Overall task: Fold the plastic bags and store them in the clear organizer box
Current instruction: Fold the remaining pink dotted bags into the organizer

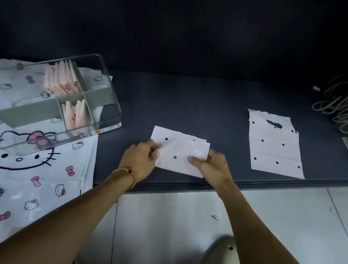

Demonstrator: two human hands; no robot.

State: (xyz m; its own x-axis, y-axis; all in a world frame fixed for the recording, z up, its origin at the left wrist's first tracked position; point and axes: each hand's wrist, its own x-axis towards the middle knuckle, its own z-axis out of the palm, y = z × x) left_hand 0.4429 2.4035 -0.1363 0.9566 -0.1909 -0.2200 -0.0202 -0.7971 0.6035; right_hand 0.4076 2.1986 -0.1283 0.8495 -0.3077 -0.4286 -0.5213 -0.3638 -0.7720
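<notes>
**Pink dotted bag, mid-fold at centre frame**

Pink plastic, dotted black: the bag (pixel 180 152) lies partly folded on the dark counter (pixel 194 103) at centre frame, its long axis running left to right. My left hand (pixel 141 160) pinches its left edge, and my right hand (pixel 210 165) pinches the lower right, thumb on top. The clear organizer box (pixel 47 98) sits at upper left, nearer my left hand, so I judge the finished fold travels that way. Another flat bag (pixel 274 144) waits at right.

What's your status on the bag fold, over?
Left hand and right hand both pinching half-folded dotted bag. Organizer box part-filled. Flat bag waiting. Nothing in the way.
</notes>
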